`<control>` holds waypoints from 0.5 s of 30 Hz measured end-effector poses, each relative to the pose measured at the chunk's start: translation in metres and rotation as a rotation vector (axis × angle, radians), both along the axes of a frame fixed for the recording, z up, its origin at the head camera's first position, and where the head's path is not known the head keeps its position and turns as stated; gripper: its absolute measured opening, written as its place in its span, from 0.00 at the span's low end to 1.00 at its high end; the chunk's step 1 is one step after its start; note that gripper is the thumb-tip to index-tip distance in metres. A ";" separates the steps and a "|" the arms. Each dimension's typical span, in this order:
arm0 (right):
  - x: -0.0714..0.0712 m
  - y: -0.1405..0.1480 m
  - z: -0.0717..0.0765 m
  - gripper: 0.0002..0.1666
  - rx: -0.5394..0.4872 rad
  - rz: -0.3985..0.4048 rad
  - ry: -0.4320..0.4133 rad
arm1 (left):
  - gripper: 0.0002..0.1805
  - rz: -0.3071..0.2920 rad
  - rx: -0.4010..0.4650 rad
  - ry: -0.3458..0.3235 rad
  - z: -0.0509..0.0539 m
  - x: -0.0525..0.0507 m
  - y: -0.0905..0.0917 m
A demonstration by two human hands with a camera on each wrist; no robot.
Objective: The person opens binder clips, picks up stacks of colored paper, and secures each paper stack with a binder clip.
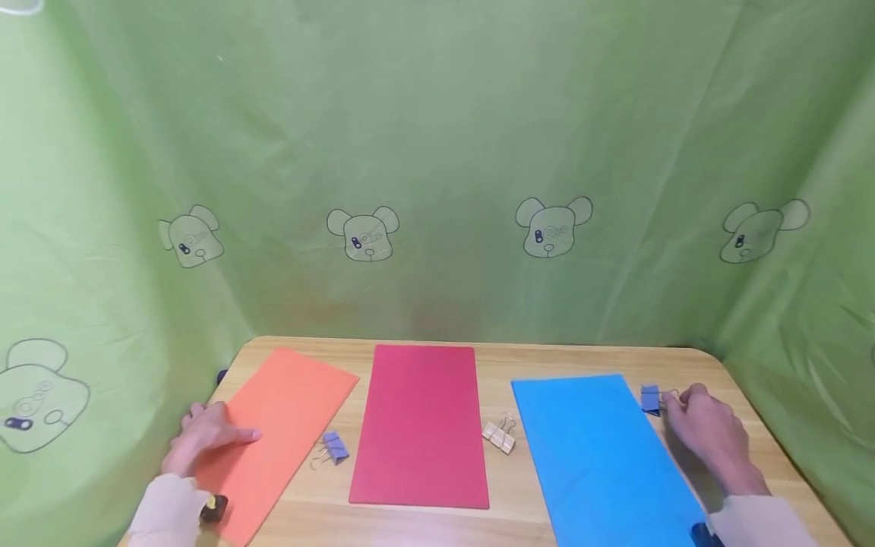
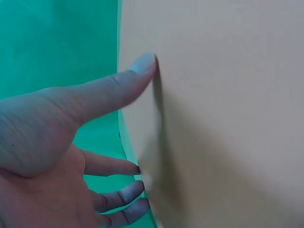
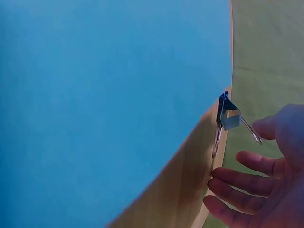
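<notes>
at the right of the head view the right hand (image 1: 711, 429) is reaching over the wood table (image 1: 383, 528) to a purple binder clip (image 1: 650, 398), which lies just beside the upper right edge of the blue sheet (image 1: 601, 456); in the right wrist view its thumb and fingers stand apart around the clip's wire handles, pinching nothing, though i cannot tell whether the thumb touches one. the clip's two handles fan out there, so the sound way is probably to take both between thumb and forefinger, near their looped ends where the leverage is best, and lift without dragging the clip across the blue sheet. at lower left of the frame the left hand (image 1: 205, 433) lies spread, thumb flat on the orange sheet (image 1: 294, 425), other fingers at its left edge; light pressure there should steady it, while a hard push could crease or slide it. the red sheet (image 1: 424, 425) lies at lower centre, a second purple clip (image 1: 335, 447) to its left and a pale clip (image 1: 499, 437) to its right, neither touched by a hand.
</notes>
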State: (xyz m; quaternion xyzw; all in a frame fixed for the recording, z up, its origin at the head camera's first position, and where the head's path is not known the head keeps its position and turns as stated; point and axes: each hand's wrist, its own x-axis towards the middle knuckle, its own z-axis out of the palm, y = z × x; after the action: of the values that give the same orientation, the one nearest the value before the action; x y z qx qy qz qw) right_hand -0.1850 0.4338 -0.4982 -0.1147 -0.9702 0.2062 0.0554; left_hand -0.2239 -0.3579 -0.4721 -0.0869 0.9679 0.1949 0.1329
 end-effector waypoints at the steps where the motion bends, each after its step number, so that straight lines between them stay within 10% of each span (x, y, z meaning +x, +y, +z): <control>1: 0.001 0.000 0.000 0.35 -0.002 -0.002 0.001 | 0.51 0.001 0.003 -0.003 0.000 0.000 0.000; 9: -0.002 0.000 -0.001 0.45 -0.047 -0.049 -0.021 | 0.57 0.064 0.027 -0.011 -0.003 0.000 0.001; 15: -0.008 -0.002 -0.001 0.33 -0.023 -0.031 0.007 | 0.67 0.098 0.046 -0.023 -0.005 -0.001 0.000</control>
State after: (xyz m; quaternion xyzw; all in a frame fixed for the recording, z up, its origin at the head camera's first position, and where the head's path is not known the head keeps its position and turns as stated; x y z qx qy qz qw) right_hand -0.1926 0.4315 -0.4988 -0.1297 -0.9656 0.2168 0.0609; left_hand -0.2247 -0.3584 -0.4770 -0.1332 0.9562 0.2221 0.1364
